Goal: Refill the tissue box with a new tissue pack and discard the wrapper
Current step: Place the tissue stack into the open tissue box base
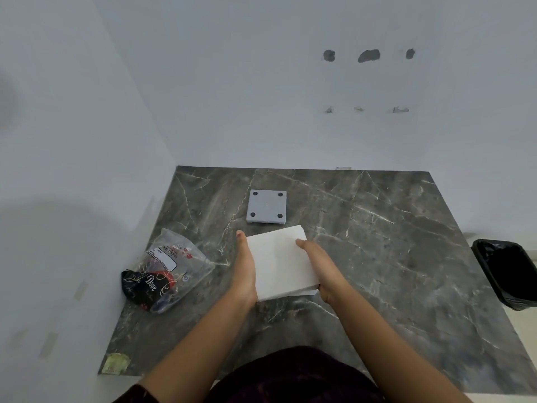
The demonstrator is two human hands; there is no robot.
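Bare stack of tissues (280, 264) pressed between left hand (246, 267) and right hand (319, 269) above the table (392, 242). Box (266, 206) upside down behind, showing 4 feet; wrapper (165, 271) lying left; bin (507, 273) far right. Risk: loose sheets fanning or slipping under uneven squeeze.

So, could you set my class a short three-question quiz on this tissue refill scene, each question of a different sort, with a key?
1. True or false: both hands hold the white tissue stack above the marble table.
2. Where does the wrapper lie? A) in the bin B) on the table, left of the hands C) under the grey box
3. Fill in: the grey box with four dark feet sits ____ the stack, nearer the wall.

Key
1. True: left hand and right hand grip opposite sides.
2. B; the black-lined bin stands to the right.
3. Beyond.
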